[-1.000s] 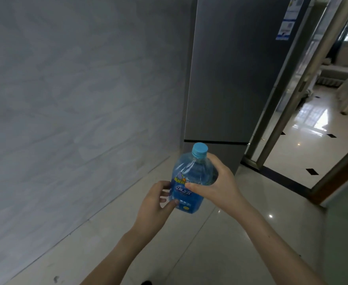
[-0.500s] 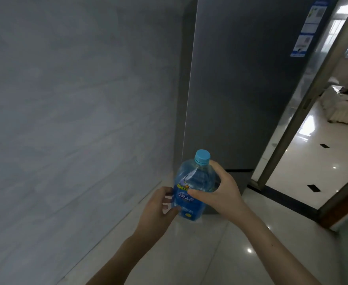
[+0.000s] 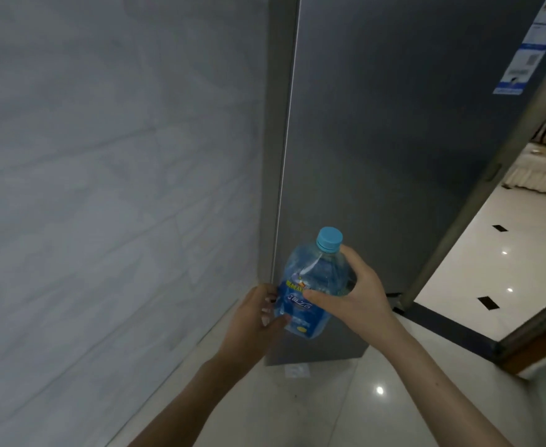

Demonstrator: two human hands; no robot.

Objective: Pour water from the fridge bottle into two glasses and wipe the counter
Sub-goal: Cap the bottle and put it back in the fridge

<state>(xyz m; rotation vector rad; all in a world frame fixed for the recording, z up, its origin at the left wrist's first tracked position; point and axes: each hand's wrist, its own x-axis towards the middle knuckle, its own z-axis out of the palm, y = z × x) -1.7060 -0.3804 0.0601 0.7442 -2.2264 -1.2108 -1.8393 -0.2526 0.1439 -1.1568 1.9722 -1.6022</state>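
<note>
In the head view I had the bottle (image 3: 310, 291) at lower centre of the frame, in front of the closed fridge (image 3: 410, 140), right hand (image 3: 352, 295) wrapped round its shoulder and left hand (image 3: 255, 317) curled about its lower body. Its long axis stood near upright, cap (image 3: 329, 237) on top and leaning slightly right. I judged this the carrying step, nothing poured yet; next I needed to find the glasses, which were out of sight.

The bottle (image 3: 310, 285) is clear blue-tinted plastic, glossy, with a smooth matt light-blue plastic cap (image 3: 329, 237) and a shiny printed film label (image 3: 297, 309). Behind the bottle, the fridge (image 3: 394, 140) has a dark grey, brushed-looking matt face bearing paper stickers (image 3: 523, 59). Left of the fridge the wall (image 3: 104, 188) is pale veined stone-like tile, smooth. The floor (image 3: 329, 408) is glossy polished tile.
</note>
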